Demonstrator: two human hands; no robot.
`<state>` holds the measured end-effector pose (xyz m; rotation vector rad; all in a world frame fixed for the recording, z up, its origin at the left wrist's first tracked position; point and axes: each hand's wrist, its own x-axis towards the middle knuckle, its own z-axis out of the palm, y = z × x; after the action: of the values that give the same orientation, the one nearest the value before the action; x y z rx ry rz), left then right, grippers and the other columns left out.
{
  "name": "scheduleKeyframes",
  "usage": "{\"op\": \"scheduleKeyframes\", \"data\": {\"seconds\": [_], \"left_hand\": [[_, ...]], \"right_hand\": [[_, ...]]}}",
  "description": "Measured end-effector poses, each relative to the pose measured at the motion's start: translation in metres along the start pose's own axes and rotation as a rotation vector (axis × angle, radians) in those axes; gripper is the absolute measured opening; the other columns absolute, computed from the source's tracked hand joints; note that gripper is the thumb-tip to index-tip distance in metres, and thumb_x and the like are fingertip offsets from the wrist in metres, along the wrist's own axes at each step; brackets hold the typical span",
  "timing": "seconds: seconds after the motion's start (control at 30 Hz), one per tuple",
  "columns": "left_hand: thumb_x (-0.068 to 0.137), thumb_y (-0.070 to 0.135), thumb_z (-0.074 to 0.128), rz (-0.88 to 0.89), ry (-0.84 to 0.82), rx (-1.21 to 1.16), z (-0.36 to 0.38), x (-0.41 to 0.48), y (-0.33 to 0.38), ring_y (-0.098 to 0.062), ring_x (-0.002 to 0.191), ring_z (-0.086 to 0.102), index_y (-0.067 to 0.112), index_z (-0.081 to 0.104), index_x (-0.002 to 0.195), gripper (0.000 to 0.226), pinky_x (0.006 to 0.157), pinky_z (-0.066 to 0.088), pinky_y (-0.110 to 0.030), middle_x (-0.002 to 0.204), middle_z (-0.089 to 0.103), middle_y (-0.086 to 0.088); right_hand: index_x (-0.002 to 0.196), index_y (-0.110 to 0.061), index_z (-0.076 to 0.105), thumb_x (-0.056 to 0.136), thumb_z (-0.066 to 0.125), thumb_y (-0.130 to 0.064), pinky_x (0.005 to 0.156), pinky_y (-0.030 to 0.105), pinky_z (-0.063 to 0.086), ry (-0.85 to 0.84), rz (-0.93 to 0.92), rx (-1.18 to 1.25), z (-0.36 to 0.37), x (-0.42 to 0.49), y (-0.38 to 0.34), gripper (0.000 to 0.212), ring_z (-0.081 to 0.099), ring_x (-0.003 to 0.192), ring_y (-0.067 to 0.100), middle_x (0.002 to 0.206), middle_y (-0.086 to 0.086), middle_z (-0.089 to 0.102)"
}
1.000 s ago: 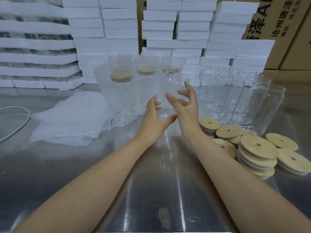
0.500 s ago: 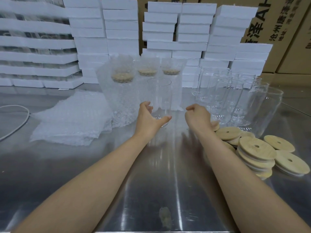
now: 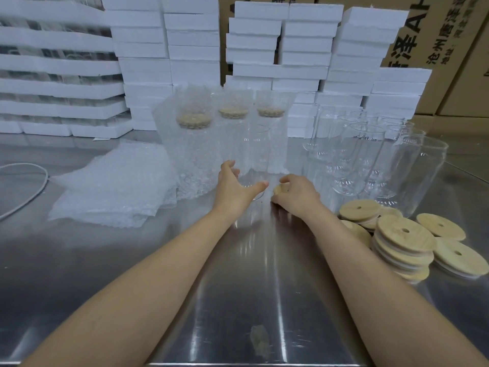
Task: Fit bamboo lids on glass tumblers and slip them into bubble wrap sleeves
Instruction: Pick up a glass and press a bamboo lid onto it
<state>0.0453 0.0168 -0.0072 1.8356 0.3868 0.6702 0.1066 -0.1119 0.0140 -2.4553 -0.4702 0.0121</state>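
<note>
Glass tumbler point(image 3: 255, 154), round bamboo lid point(image 3: 279, 188).

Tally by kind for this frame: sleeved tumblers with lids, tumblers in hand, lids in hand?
Sleeved tumblers: 3
Bare tumbler in left hand: 1
Lid in right hand: 1
Total: 5
Loose glasses and lid stacks overlap too much to count.

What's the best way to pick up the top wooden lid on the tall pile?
Pinch the top lid by its rim, thumb and fingers on opposite edges, coming down from above. It lies flat on the stack of lids, so only its edge is free, and glasses stand close behind.
</note>
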Motion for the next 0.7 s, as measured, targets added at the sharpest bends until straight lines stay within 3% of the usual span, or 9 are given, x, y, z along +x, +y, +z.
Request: {"op": "scheduleKeyframes", "data": {"seconds": [0.07, 0.13, 0.2, 0.27, 0.43, 0.6, 0.7], "left_hand": [[0.075, 0.037, 0.080, -0.002, 0.004, 0.003, 0.000, 0.000, 0.001, -0.007, 0.113, 0.042, 0.019, 0.023, 0.145, 0.092, 0.090, 0.034, -0.021, 0.138, 0.040, -0.002], [0.075, 0.036, 0.080, -0.002, 0.005, 0.001, -0.001, -0.001, 0.001, -0.008, 0.113, 0.043, 0.019, 0.023, 0.145, 0.092, 0.091, 0.034, -0.021, 0.138, 0.041, -0.003], [0.076, 0.035, 0.080, -0.001, 0.002, -0.006, -0.001, -0.001, 0.002, -0.010, 0.119, 0.044, 0.018, 0.023, 0.145, 0.092, 0.094, 0.035, -0.022, 0.139, 0.040, -0.004], [0.076, 0.034, 0.080, 0.000, 0.005, -0.008, -0.001, -0.002, 0.002, -0.013, 0.126, 0.042, 0.017, 0.023, 0.145, 0.092, 0.097, 0.035, -0.023, 0.141, 0.039, -0.005], [0.077, 0.034, 0.080, 0.001, -0.004, -0.007, -0.001, -0.003, 0.003, -0.013, 0.128, 0.041, 0.017, 0.023, 0.145, 0.091, 0.100, 0.036, -0.025, 0.140, 0.039, -0.005], [0.076, 0.035, 0.080, 0.005, -0.019, -0.013, -0.001, -0.002, 0.002, -0.012, 0.125, 0.041, 0.018, 0.023, 0.145, 0.092, 0.099, 0.035, -0.024, 0.140, 0.040, -0.004], [0.076, 0.036, 0.080, 0.009, -0.024, -0.003, -0.001, -0.001, 0.001, -0.009, 0.121, 0.041, 0.019, 0.023, 0.145, 0.092, 0.098, 0.035, -0.024, 0.140, 0.040, -0.003]], "right_hand": [[0.110, -0.015, 0.063, 0.087, 0.065, -0.029, 0.092, 0.034, 0.046, 0.105, 0.010, 0.288, -0.004, -0.001, -0.001, 0.028, 0.058, 0.106, 0.026, 0.113, 0.007, 0.064], [0.088, -0.014, 0.060, 0.089, 0.061, -0.036, 0.067, 0.029, 0.048, 0.131, 0.156, 0.796, -0.013, -0.002, -0.007, 0.022, 0.062, 0.083, 0.028, 0.091, 0.007, 0.064], [0.091, -0.012, 0.058, 0.096, 0.052, -0.042, 0.048, 0.021, 0.046, -0.010, 0.283, 1.344, -0.023, -0.002, -0.010, 0.031, 0.069, 0.069, 0.029, 0.086, 0.010, 0.064], [0.100, -0.007, 0.058, 0.100, 0.043, -0.046, 0.041, 0.017, 0.043, -0.153, 0.316, 1.617, -0.030, -0.003, -0.010, 0.042, 0.072, 0.066, 0.029, 0.092, 0.013, 0.065], [0.098, -0.005, 0.059, 0.101, 0.041, -0.046, 0.040, 0.016, 0.046, -0.212, 0.300, 1.674, -0.029, -0.003, -0.009, 0.045, 0.070, 0.074, 0.034, 0.095, 0.016, 0.067], [0.101, -0.004, 0.058, 0.102, 0.040, -0.043, 0.042, 0.017, 0.049, -0.233, 0.307, 1.708, -0.029, -0.002, -0.008, 0.043, 0.073, 0.067, 0.034, 0.098, 0.017, 0.066], [0.112, -0.004, 0.057, 0.099, 0.048, -0.038, 0.054, 0.024, 0.057, -0.174, 0.288, 1.770, -0.027, 0.000, -0.010, 0.038, 0.070, 0.093, 0.037, 0.111, 0.018, 0.062]]}}
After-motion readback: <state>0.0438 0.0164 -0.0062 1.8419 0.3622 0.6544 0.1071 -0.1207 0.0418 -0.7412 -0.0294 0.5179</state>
